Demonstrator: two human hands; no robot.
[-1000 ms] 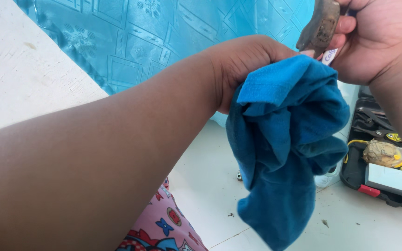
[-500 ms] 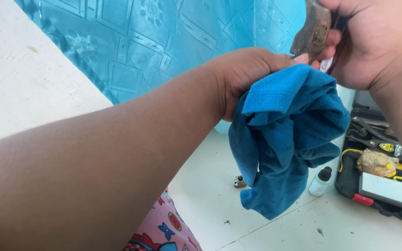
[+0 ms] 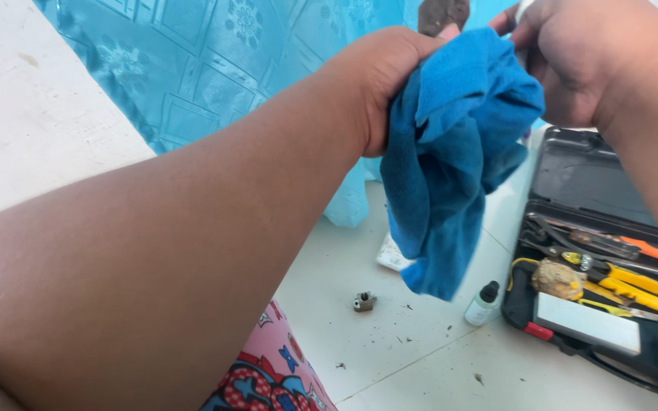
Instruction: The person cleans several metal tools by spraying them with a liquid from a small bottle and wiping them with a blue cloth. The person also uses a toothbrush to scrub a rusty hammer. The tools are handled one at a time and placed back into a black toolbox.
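My left hand (image 3: 378, 76) grips a crumpled blue cloth (image 3: 451, 152) that hangs down from the fist. My right hand (image 3: 580, 61) is closed around a rusty brown metal piece (image 3: 442, 14), whose tip shows just above the cloth at the top edge. The cloth is pressed against that piece, and both hands are close together, raised above the floor. My left forearm crosses most of the picture.
An open black tool case (image 3: 595, 228) with pliers and yellow-handled tools lies on the white floor at right. A small white bottle with a black cap (image 3: 483, 304) and a small metal part (image 3: 364, 301) sit on the floor. A turquoise curtain (image 3: 215, 68) hangs behind.
Both hands have risen towards the top of the picture with the cloth and the metal piece. The cloth now covers more of the piece, and more of the tool case shows.
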